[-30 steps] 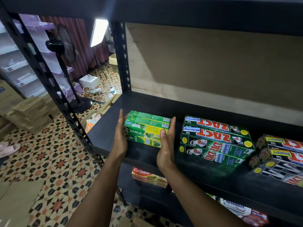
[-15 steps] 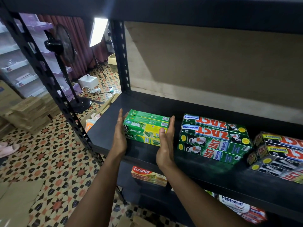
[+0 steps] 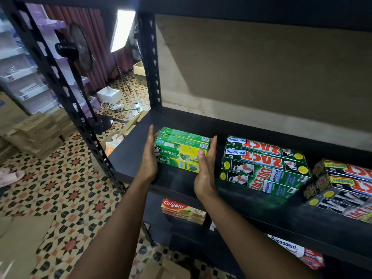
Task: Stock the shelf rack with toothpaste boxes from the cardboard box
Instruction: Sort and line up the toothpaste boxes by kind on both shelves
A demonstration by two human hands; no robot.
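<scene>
The stack of green-and-yellow cardboard toothpaste boxes (image 3: 182, 153) lies on the left part of the black metal shelf rack's (image 3: 128, 158) middle board, long sides facing forward, set back from the front edge. It appears to be two boxes high and two deep.

The left hand (image 3: 149, 158) is flat against the stack's left end, fingers straight and together. The right hand (image 3: 205, 168) is flat against the right end, its thumb across the front face. Neither hand curls round a box. Judgement: the opposed palms are squaring the box ends into one flush block.

Legible text on the stack: "DARLIE", "Double Action".

Just beside the right hand stand green foil boxes (image 3: 263, 166) marked "ZACT" and "Whitening", printed upside down from this view. Farther right, black-and-red boxes (image 3: 342, 184) read "ZACT" and "Smokers". Judgement: each brand gets its own block, with gaps between.

On the board below, a red box (image 3: 181, 210) reads "Colgate". Lower right, a white-and-red box (image 3: 296, 252) reads "Pepsodent".

An open brown cardboard box (image 3: 131, 122) sits on the floor by the rack's left end.
</scene>
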